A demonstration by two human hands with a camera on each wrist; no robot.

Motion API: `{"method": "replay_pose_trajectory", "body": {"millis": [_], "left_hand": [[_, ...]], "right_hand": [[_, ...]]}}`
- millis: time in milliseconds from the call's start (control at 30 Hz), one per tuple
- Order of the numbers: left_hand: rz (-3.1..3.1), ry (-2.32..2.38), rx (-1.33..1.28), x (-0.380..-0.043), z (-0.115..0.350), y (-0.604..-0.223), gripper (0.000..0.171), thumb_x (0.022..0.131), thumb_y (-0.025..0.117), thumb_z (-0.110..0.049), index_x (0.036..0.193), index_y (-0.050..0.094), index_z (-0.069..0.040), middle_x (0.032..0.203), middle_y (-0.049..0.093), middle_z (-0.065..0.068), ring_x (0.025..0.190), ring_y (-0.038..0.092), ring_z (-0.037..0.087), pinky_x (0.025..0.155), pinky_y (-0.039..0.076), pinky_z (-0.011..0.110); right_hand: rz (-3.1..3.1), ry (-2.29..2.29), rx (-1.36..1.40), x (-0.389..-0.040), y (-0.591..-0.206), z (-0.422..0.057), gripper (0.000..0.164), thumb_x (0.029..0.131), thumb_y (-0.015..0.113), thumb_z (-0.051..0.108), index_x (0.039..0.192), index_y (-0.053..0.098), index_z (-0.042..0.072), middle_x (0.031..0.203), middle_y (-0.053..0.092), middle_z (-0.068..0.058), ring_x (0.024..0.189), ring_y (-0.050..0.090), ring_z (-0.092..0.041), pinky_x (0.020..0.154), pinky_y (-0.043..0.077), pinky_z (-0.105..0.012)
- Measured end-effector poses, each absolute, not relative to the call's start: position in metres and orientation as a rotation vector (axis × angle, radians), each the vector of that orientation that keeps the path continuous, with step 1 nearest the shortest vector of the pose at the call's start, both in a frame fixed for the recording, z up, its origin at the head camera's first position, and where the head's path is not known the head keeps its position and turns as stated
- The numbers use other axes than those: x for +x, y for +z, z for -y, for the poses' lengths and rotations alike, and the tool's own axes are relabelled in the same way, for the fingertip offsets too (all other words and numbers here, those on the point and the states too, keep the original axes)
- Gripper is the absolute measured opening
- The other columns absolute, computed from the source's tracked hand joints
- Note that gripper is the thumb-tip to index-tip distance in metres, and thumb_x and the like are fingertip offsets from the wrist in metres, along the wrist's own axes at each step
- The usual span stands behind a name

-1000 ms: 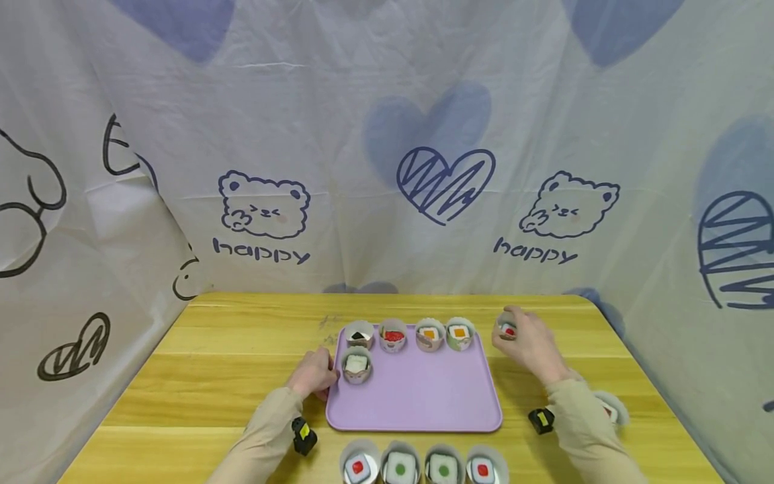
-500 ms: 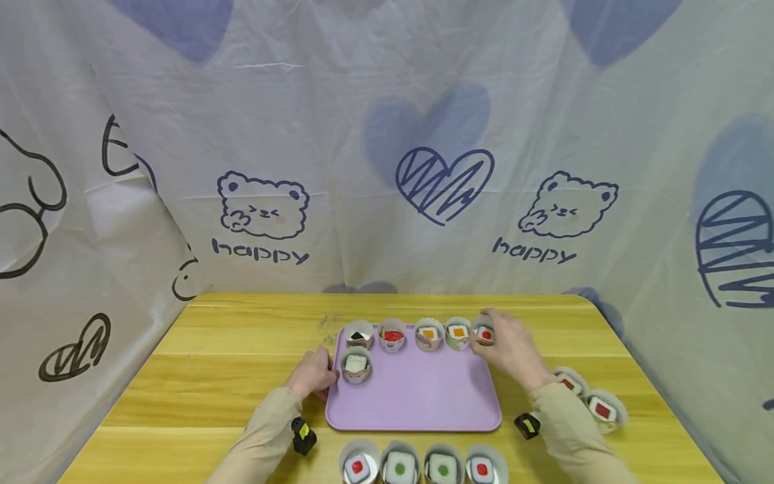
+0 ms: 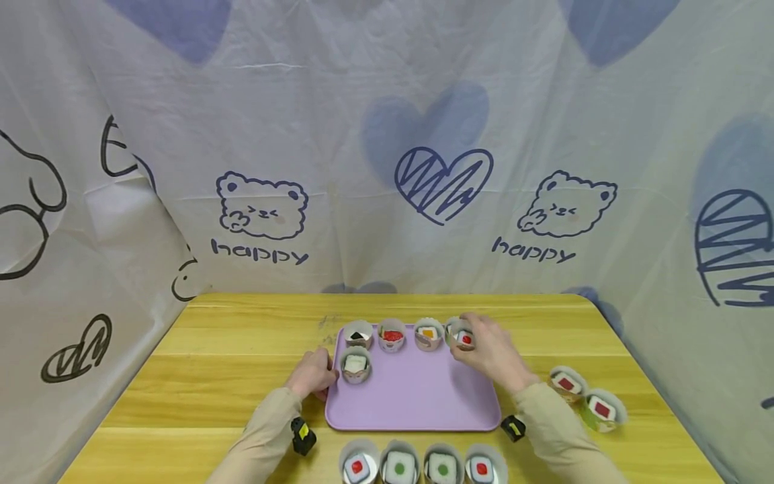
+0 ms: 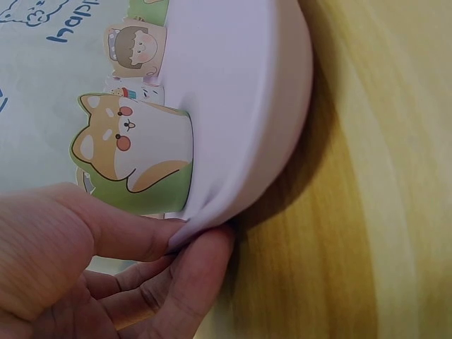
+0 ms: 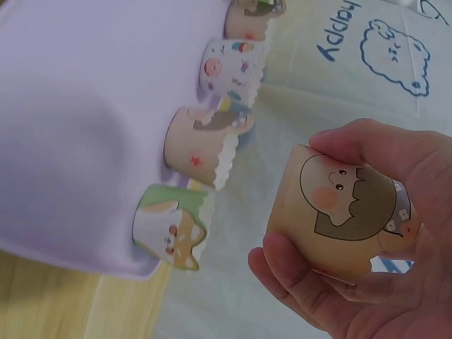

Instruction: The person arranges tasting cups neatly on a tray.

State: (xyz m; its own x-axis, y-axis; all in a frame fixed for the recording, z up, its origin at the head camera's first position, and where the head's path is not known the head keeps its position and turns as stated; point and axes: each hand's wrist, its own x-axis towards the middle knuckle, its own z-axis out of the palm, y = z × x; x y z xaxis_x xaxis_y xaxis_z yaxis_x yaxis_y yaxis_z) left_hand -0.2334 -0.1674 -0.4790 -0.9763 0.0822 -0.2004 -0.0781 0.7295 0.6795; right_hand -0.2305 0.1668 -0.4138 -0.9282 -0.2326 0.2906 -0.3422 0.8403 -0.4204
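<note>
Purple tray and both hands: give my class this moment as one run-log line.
left hand: pinches purple tray edge | right hand: holds cartoon cup off tray | on tray: five other cups

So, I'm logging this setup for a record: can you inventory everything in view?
curtain: 1, white with dark drawings, behind table
table: 1, yellow wood, beneath tray
tray: 1, lilac, mid-table
tray cups: 5, multicoloured, four along far edge, one nearer left
held cup: 1, peach, in right grip
side cups: 2, patterned, right of tray
near cups: 4, greyish, before tray
sushi-like pieces: at least 11, mostly white, inside cups
sleeves: 2, beige, on forearms
left grip: 1, bare, pinching tray rim
right grip: 1, bare, around held cup
</note>
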Motion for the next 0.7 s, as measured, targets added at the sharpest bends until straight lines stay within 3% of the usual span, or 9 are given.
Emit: {"method": "replay_pose_trajectory", "body": {"millis": [500,700], "left_hand": [[-2.736,1.095,0.025,-0.232,0.168,-0.482,0.005,0.086,0.061,0.004,0.081,0.061,0.006,0.070,0.064,0.017,0.048,0.066,0.020,0.045,0.059,0.030],[-2.742,1.099,0.034,-0.232,0.168,-0.483,0.007,0.086,0.060,0.004,0.079,0.060,0.005,0.069,0.064,0.016,0.048,0.065,0.020,0.045,0.058,0.030]], "right_hand": [[2.811,0.727,0.489,-0.227,-0.416,-0.142,0.049,0.076,0.081,0.018,0.118,0.063,0.002,0.103,0.070,-0.017,0.081,0.063,-0.021,0.065,0.052,-0.031],[2.802,0.710,0.531,-0.226,-0.416,-0.129,0.046,0.076,0.083,0.018,0.115,0.064,0.003,0.106,0.071,-0.017,0.088,0.065,-0.024,0.071,0.056,-0.037]]}}
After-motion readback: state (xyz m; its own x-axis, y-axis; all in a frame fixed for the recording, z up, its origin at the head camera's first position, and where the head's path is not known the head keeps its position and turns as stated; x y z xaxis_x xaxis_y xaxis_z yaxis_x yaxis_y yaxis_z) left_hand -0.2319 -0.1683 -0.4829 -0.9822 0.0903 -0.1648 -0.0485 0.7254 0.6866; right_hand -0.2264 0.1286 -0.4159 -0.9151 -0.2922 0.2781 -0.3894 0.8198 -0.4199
